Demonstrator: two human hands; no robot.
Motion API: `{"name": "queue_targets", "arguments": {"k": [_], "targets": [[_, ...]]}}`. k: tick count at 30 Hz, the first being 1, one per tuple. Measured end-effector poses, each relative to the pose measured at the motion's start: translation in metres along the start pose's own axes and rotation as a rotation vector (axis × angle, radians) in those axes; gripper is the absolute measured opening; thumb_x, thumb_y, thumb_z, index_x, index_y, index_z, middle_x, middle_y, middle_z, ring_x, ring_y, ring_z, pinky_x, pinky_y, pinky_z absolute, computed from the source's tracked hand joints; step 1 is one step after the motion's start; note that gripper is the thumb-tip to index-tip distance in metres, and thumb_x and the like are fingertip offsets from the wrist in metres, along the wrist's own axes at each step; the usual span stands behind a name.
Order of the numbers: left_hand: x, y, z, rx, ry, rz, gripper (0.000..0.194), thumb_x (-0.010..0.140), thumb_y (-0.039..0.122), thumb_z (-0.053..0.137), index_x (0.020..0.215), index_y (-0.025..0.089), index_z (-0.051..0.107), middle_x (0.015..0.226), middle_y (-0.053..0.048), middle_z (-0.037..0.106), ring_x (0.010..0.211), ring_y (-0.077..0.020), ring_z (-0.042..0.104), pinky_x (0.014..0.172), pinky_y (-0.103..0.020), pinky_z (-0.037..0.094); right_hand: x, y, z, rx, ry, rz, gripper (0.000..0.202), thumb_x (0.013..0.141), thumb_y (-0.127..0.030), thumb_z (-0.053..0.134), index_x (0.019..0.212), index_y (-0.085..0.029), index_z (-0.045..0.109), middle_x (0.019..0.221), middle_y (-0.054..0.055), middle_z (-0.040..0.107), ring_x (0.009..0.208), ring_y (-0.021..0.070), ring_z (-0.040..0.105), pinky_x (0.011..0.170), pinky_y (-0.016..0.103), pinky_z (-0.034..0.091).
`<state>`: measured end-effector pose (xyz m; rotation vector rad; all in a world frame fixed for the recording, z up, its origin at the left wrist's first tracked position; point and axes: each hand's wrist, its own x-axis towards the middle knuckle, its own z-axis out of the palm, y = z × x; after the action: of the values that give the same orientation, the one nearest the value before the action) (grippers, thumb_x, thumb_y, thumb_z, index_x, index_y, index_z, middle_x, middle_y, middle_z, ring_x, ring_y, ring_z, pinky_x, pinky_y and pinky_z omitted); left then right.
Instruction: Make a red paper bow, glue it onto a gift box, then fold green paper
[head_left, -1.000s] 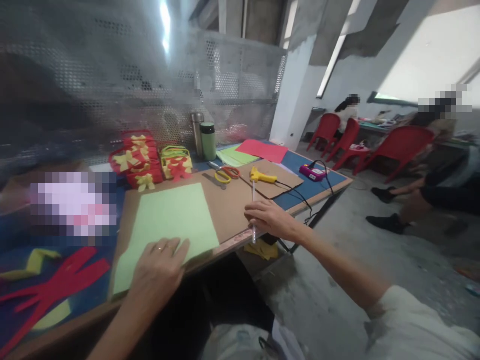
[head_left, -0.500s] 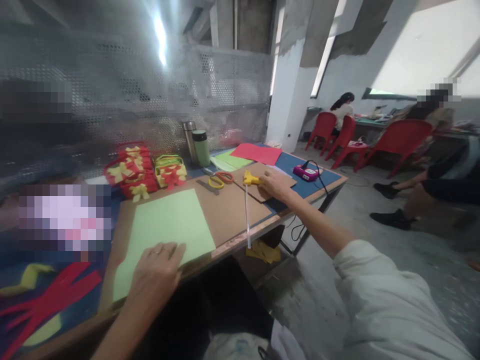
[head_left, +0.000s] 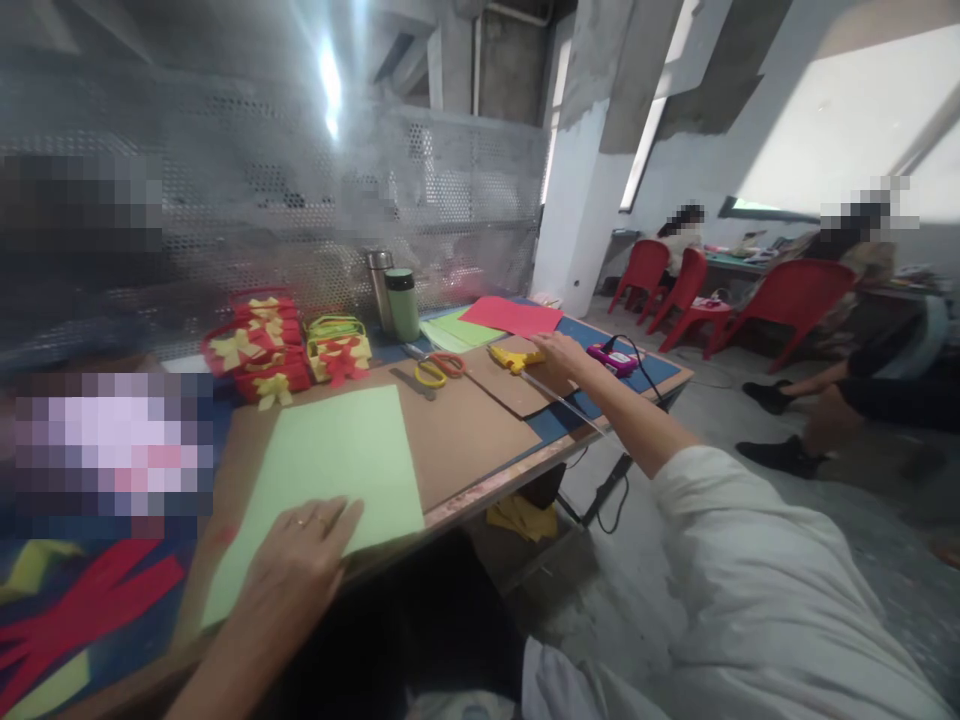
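Right of centre, the right hand (head_left: 562, 358) holds the glue gun (head_left: 516, 358), at lower left the left hand (head_left: 306, 545) lies flat on the sheet (head_left: 341, 440), and near centre the bottle (head_left: 403, 312) stands lidded.

Craft workshop, glue gun (head_left: 514, 359), scissors (head_left: 437, 362), concrete floor (head_left: 825, 510)

Layout on the tabletop (head_left: 556, 428)

Sheet (head_left: 345, 450) under the left grip (head_left: 304, 550), scissors (head_left: 441, 368) beyond to the right; glue gun (head_left: 513, 357) just left of the right grip (head_left: 564, 360), power strip (head_left: 613, 359) to its right.
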<state>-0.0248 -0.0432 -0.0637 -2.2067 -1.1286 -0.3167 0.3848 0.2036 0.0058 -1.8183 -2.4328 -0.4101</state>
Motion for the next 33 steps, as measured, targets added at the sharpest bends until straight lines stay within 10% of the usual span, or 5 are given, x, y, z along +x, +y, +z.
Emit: {"name": "queue_targets", "arguments": {"k": [10,16,24,29,33], "targets": [[0.005,0.009,-0.011,-0.147,-0.094,-0.104,0.046,0.075,-0.002,0.056,0.115,0.014,0.070,0.113,-0.016,0.076,0.099,-0.0283,0.068,0.088,-0.041,0.052,-0.111,-0.142,0.004,0.641,0.405,-0.560,0.028,0.103,-0.032,0.054,0.082,-0.019,0.067,0.074,0.005,0.066,0.073,0.0177,0.061,0.074,0.030,0.045],[0.008,0.015,-0.019,-0.193,-0.203,-0.187,0.038,0.084,0.000,0.053,0.114,0.016,0.070,0.113,-0.014,0.076,0.101,-0.0265,0.070,0.085,-0.039,0.052,-0.152,-0.194,0.004,1.051,0.239,-0.786,0.039,0.099,-0.018,0.052,0.138,-0.020,0.056,0.130,0.013,0.064,0.117,0.0211,0.063,0.098,0.036,0.052],[0.042,0.006,-0.049,-0.319,-0.547,-0.397,0.025,0.091,0.018,0.057,0.109,0.020,0.075,0.100,-0.011,0.079,0.089,-0.0271,0.072,0.078,-0.036,0.052,-0.129,-0.199,0.025,0.889,0.382,-0.608,0.022,0.100,-0.019,0.052,0.088,-0.020,0.070,0.082,0.006,0.072,0.076,0.0174,0.063,0.076,0.030,0.047],[0.023,-0.036,-0.061,-0.754,-0.469,-0.650,0.028,0.090,0.035,0.053,0.086,0.020,0.076,0.076,-0.001,0.072,0.074,-0.0190,0.065,0.066,-0.027,0.047,-0.115,-0.168,0.031,1.105,0.200,-0.380,0.030,0.099,-0.035,0.054,0.075,-0.020,0.063,0.067,0.000,0.061,0.065,0.0148,0.055,0.062,0.026,0.042],[0.029,-0.049,-0.036,-0.927,-0.356,-0.826,0.034,0.087,0.046,0.056,0.074,0.017,0.066,0.068,-0.001,0.063,0.068,-0.0166,0.057,0.057,-0.025,0.040,-0.114,-0.165,0.033,1.161,0.197,-0.342,0.033,0.097,-0.037,0.053,0.069,-0.020,0.058,0.066,0.000,0.057,0.066,0.0161,0.054,0.064,0.027,0.044]]}}
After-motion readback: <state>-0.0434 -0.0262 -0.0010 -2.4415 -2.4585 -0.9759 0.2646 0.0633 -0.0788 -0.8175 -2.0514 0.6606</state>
